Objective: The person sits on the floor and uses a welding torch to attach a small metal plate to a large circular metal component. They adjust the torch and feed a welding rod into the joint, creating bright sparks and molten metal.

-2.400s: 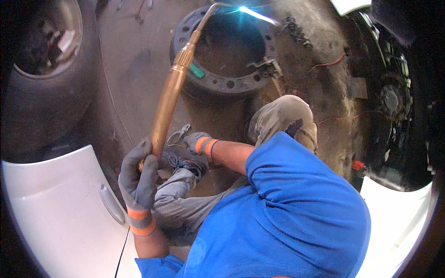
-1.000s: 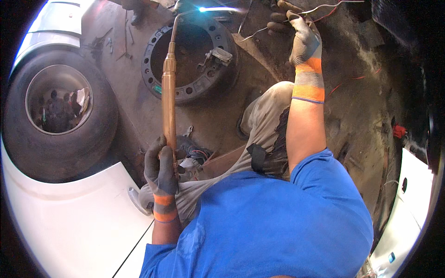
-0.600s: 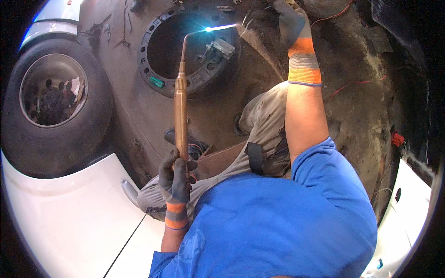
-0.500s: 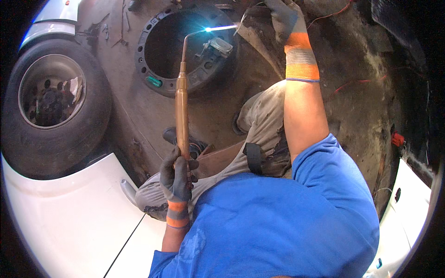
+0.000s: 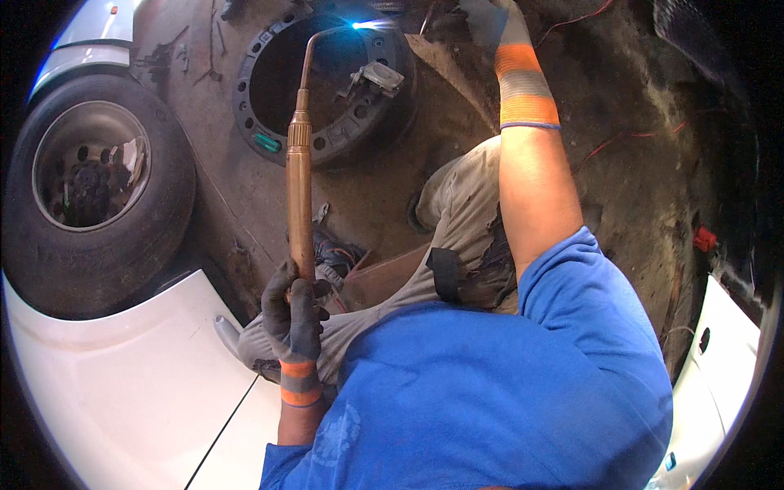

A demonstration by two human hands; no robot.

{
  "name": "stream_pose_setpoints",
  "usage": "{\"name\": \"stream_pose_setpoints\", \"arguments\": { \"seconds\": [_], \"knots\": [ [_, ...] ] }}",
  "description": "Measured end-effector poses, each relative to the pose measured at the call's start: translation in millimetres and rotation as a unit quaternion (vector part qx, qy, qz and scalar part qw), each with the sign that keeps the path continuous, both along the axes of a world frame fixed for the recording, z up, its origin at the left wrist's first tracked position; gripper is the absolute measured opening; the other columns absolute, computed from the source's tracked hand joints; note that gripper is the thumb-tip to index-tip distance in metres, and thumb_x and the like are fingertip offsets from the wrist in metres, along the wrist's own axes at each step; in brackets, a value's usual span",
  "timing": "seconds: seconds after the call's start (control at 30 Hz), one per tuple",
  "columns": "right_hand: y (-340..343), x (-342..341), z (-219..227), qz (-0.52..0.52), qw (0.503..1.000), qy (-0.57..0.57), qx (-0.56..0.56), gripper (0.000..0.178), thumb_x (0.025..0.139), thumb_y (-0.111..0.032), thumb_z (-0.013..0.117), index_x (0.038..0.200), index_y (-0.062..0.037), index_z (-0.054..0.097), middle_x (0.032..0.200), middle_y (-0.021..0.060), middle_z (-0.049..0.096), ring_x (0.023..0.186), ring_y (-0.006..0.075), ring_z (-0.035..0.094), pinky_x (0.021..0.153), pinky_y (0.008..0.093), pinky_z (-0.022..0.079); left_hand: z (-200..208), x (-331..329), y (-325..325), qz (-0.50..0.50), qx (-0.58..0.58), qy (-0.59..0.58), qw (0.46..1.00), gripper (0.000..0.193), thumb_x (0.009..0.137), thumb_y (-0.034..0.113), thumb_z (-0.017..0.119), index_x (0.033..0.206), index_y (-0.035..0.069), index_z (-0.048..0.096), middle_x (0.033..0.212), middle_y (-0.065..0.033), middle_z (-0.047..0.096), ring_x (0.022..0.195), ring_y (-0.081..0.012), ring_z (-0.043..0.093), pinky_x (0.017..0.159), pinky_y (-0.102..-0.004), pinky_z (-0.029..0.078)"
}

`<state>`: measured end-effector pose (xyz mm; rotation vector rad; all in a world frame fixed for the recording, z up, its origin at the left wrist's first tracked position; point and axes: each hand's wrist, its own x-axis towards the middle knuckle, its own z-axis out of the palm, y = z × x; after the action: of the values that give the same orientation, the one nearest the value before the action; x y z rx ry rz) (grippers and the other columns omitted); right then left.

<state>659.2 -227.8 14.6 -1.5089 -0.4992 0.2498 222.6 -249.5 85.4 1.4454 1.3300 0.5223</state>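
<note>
My left hand (image 5: pixel 294 314), in a dark grey glove with an orange-striped cuff, is closed around the lower handle of a brass-coloured gas torch (image 5: pixel 300 192). The torch stands nearly upright, its thin neck bent right at the top. A bright blue-white flame (image 5: pixel 363 25) points right from its tip, above the far part of a round dark metal drum (image 5: pixel 339 139). My right hand (image 5: pixel 490 24), gloved alike, is at the top edge, right of the flame. Its fingertips are cut off and blurred. A thin wire (image 5: pixel 427 18) shows between flame and hand, seemingly held by its hidden fingers.
A small metal part (image 5: pixel 380 77) and a green piece (image 5: pixel 267 143) lie on the drum's ring. At left stands a tyred wheel (image 5: pixel 175 188) above a white panel (image 5: pixel 122 367). Red wire (image 5: pixel 629 144) runs over the dirty floor at right, near a red object (image 5: pixel 704 238).
The torch and my left hand have shifted left, and the flame has moved up and left. My right hand has gone slightly upward, taking its fingers partly out of view.
</note>
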Motion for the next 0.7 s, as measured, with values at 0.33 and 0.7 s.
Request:
{"name": "stream_pose_setpoints", "arguments": {
  "seconds": [0.33,0.7],
  "knots": [
    [10.0,0.6,-2.8,0.016,1.0,-0.003,-0.025,0.02,0.087,-0.022,0.053,0.092,-0.0078,0.067,0.09,0.0087,0.068,0.08,0.0217,0.064,0.074,0.0333,0.051,1.7,1.4,-12.9,0.003,-0.043,0.045,0.998,0.03,0.095,0.014,0.053,0.123,0.005,0.051,0.086,-0.0094,0.065,0.06,-0.0068,0.056,0.047,-0.0179,0.044],
    [18.9,-11.6,-12.1,0.029,0.998,0.003,-0.05,0.019,0.085,-0.022,0.054,0.089,-0.0089,0.068,0.089,0.0087,0.068,0.079,0.0223,0.064,0.072,0.0342,0.051,-9.1,-10.0,-6.3,-0.03,-0.014,0.073,0.997,0.03,0.095,0.011,0.052,0.124,0.003,0.05,0.096,-0.0101,0.063,0.074,-0.0096,0.06,0.05,-0.0175,0.045]
  ]
}}
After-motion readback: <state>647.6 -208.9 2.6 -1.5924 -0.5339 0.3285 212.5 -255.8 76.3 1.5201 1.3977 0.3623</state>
